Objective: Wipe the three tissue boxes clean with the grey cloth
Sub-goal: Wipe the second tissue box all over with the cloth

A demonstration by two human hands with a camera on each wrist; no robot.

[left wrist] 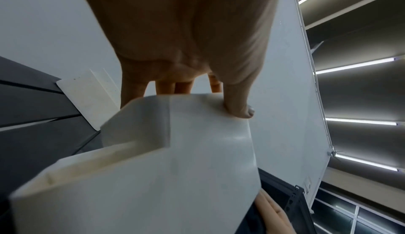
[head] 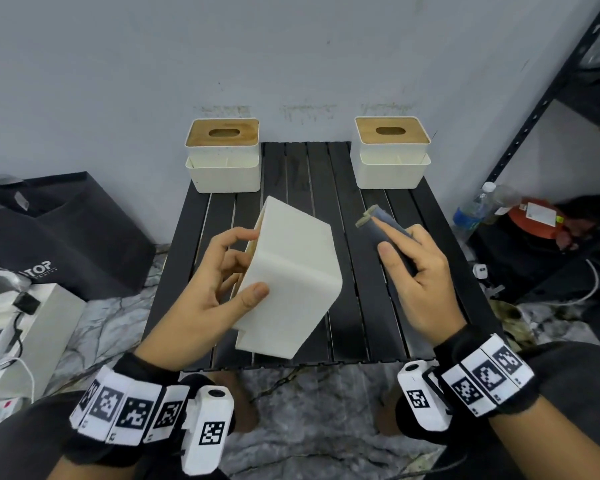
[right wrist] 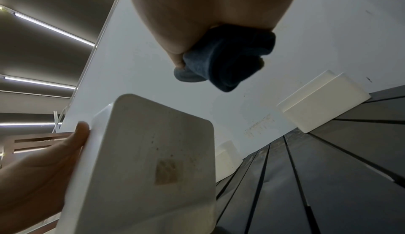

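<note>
left hand (head: 201, 292): gripping the held tissue box (head: 291, 282), thumb lying on the near face, fingers curling round the far/left edge. Grip is wrapped on the box, not spread.
held tissue box: lifted off the surface (head: 371, 306), tilted, plain cream base facing up toward the head camera. Wooden lid edge is just showing at the left, behind the fingers. Right wrist view is showing specks and a brownish square patch on the base (right wrist: 166, 171).
right hand (head: 413, 271): holding the grey cloth (head: 388, 233), folded into a wad, fingers curling round it with the index finger lying along the top. Grip is pressed onto the cloth.
grey cloth: sitting in the right hand, just beside the held box on its right, not touching it in the head view. A pale corner is sticking out at the far end.
left rear tissue box (head: 223, 155): standing upright at the back left of the surface, against the wall (head: 291, 57), wooden lid up, oval slot showing.
right rear tissue box (head: 392, 152): standing upright at the back right, same orientation, well apart from the left one.
surface: black slatted top, both rear boxes resting on it.
surroundings: black bag (head: 59, 230) on the floor at left, plastic bottle (head: 475, 209) and metal shelving (head: 548, 98) at right.
wrists: both wearing bands with printed marker tags.
</note>
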